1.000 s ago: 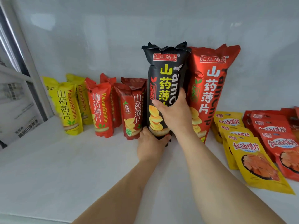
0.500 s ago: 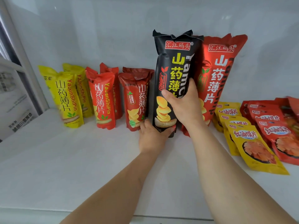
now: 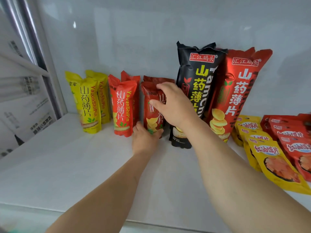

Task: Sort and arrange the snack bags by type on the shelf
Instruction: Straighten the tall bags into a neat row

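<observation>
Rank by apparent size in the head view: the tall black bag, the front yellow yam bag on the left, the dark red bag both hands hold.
1. tall black bag
2. front yellow yam bag
3. dark red bag, though the hands cover part of it, so this gap is unsure.

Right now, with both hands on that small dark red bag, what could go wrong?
The tall black bag stands free beside the right hand; a bump from the forearm could tip it. The left hand holds the dark red bag at its base; pulling it could topple the bag standing behind it.
</observation>
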{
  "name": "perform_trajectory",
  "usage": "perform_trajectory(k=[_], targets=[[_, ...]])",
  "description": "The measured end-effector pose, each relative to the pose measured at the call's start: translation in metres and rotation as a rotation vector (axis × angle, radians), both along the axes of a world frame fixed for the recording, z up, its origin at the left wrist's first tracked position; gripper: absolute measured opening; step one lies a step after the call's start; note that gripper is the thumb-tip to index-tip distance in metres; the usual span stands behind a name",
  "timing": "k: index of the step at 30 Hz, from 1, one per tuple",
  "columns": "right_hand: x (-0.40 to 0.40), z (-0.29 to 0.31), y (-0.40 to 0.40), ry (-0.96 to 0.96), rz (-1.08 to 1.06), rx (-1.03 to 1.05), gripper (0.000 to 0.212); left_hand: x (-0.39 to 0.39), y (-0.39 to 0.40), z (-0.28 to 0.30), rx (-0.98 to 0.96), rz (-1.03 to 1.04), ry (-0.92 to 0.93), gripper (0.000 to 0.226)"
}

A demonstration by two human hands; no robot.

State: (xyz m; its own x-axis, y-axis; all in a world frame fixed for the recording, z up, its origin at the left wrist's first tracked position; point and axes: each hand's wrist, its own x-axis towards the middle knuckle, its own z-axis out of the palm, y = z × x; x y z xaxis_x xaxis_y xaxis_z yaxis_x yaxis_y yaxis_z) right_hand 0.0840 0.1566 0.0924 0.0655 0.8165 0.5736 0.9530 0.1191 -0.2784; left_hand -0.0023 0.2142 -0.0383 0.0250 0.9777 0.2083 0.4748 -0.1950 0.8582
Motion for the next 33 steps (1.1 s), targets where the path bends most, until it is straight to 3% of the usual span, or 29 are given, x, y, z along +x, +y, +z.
perform_trajectory(k=[7,15,23,26,30,33], targets=[[-0.004,0.005,0.039,-0.212,-0.133,-0.126,0.068,0.005,0.022,-0.006,0.023,-0.062,0.077,0.087],[-0.014,-0.001,0.054,-0.393,-0.339,-0.014,0.063,-0.003,0.033,-0.010,0.013,-0.140,0.004,0.087],[-0.027,0.007,0.052,-0.337,-0.380,-0.035,0.063,-0.015,0.028,-0.005,-0.054,-0.185,-0.080,0.084],[-0.033,0.019,0.048,-0.241,-0.360,-0.039,0.064,-0.034,0.018,-0.005,-0.039,-0.190,0.010,0.072],[-0.048,0.029,0.052,-0.150,-0.287,-0.016,0.063,-0.068,0.011,0.003,0.009,-0.047,0.158,0.041],[-0.066,0.026,0.064,-0.181,-0.203,-0.020,0.066,-0.085,0.023,0.006,0.013,0.100,0.050,0.054]])
